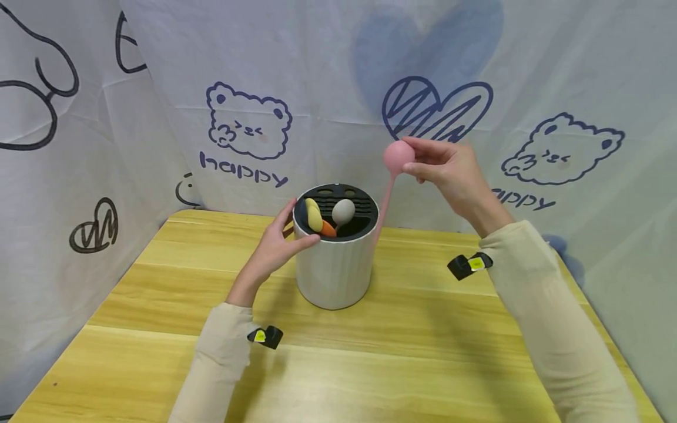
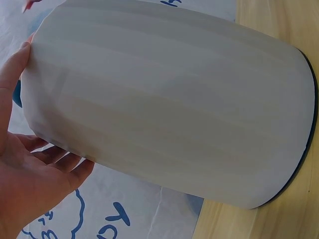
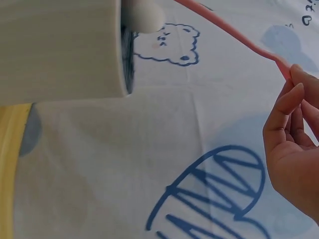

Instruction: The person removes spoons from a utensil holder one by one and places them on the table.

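Note:
A white cylindrical utensil holder (image 1: 334, 276) with a black slotted top stands upright on the table. My left hand (image 1: 270, 249) holds it near the rim, thumb at the front and fingers round the left side; the left wrist view shows this grip on the holder wall (image 2: 169, 99). Raised to the upper right of the holder, my right hand (image 1: 449, 170) pinches a pink spoon (image 1: 399, 156) by its round head. The spoon's thin handle (image 3: 224, 25) slants down beside the holder's right edge. Yellow (image 1: 314, 215), orange (image 1: 328, 228) and grey utensil heads (image 1: 344, 211) show in the holder's opening.
The wooden table (image 1: 423, 352) ends a little behind the holder. A white cloth (image 1: 328, 88) printed with bears and hearts hangs behind it and along the sides. Small black devices (image 1: 469, 265) are strapped at both wrists.

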`<state>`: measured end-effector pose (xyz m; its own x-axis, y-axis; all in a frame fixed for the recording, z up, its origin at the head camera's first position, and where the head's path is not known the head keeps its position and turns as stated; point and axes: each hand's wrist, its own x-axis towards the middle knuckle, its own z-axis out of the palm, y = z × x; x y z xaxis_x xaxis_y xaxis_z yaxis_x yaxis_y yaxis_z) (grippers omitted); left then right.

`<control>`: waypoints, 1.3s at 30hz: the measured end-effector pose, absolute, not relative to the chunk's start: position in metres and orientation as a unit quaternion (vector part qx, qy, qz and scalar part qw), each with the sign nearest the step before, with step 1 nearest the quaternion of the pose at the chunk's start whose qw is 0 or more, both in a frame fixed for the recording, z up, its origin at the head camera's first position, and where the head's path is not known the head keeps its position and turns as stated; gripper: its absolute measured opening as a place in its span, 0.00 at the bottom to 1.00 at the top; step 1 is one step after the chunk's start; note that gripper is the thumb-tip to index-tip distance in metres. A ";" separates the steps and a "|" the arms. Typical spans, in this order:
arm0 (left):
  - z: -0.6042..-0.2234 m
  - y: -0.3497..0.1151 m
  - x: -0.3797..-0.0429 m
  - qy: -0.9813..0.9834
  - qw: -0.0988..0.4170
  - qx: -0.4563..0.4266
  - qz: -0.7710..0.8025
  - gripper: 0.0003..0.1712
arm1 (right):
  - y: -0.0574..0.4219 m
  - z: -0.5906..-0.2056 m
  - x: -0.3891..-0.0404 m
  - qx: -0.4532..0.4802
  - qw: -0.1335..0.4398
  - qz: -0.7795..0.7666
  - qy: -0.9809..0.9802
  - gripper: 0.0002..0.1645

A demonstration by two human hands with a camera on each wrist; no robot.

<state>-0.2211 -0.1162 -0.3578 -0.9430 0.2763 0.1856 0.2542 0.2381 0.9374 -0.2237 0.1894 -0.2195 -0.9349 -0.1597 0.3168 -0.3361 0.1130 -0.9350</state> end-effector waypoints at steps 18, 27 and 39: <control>-0.355 -0.115 -0.222 0.794 0.014 0.166 0.585 0.51 | 0.227 -0.289 -0.226 0.076 -0.021 0.612 -0.787 0.31; -0.355 -0.115 -0.221 0.789 0.010 0.165 0.591 0.51 | 0.234 -0.331 -0.223 0.052 -0.051 0.603 -0.795 0.29; -0.357 -0.114 -0.221 0.788 0.006 0.167 0.593 0.51 | 0.231 -0.379 -0.220 0.042 -0.083 0.598 -0.796 0.28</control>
<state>-0.2210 -0.1140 -0.3573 -0.9442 0.2696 0.1893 0.2564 0.2404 0.9362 -0.2197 0.2311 -0.3791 -0.9826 -0.1662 -0.0826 0.0328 0.2821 -0.9588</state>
